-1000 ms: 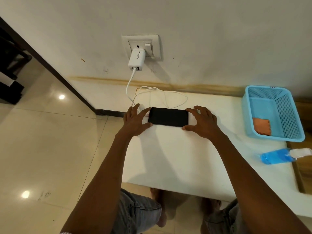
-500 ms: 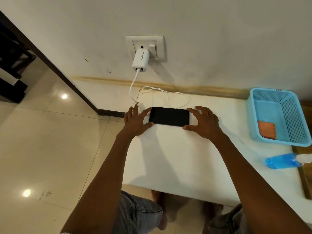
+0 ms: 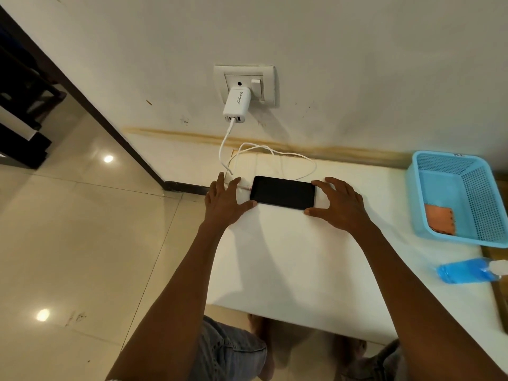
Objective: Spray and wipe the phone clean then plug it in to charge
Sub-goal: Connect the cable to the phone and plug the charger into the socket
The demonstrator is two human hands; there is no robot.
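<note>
White wall behind, with the charger (image 3: 236, 105) in its socket and the cable (image 3: 277, 155) looping down onto the pale surface (image 3: 288, 259). Flat on it lay the phone (image 3: 282, 192), screen up, dark. Left hand (image 3: 224, 202) sat spread at the plug end, holding nothing; right hand (image 3: 339, 206) braced the far end, fingers apart – best kept firm while seating the connector squarely – not forced

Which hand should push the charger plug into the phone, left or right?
Left. The left hand sits right by the cable plug at the phone's left end; the right hand braces the far end.
</note>
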